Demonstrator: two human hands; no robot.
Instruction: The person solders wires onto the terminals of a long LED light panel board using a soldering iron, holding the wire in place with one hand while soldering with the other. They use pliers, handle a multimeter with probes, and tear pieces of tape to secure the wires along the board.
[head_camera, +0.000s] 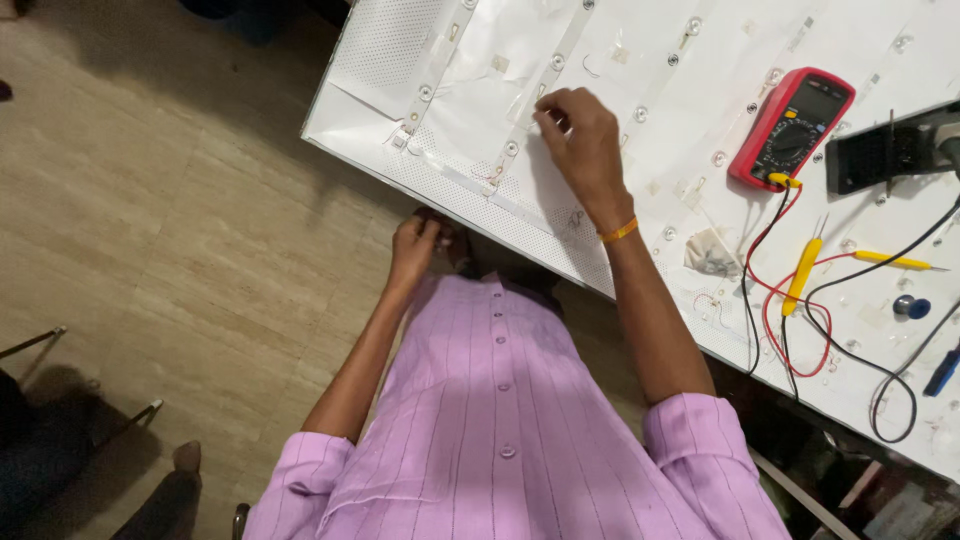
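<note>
The right hand (580, 140) rests on the white backlight panel (480, 190) — a flat, matte sheet with a dotted border — its fingertips pinched on a narrow pale LED strip (540, 100) studded with small round lenses. The left hand (415, 250) sits just off the panel's near edge, curled shut; what it grips I cannot tell. Far right of the strip lies a red multimeter (790, 125), its red and black leads (790, 300) looping beside yellow-handled probes (803, 275).
</note>
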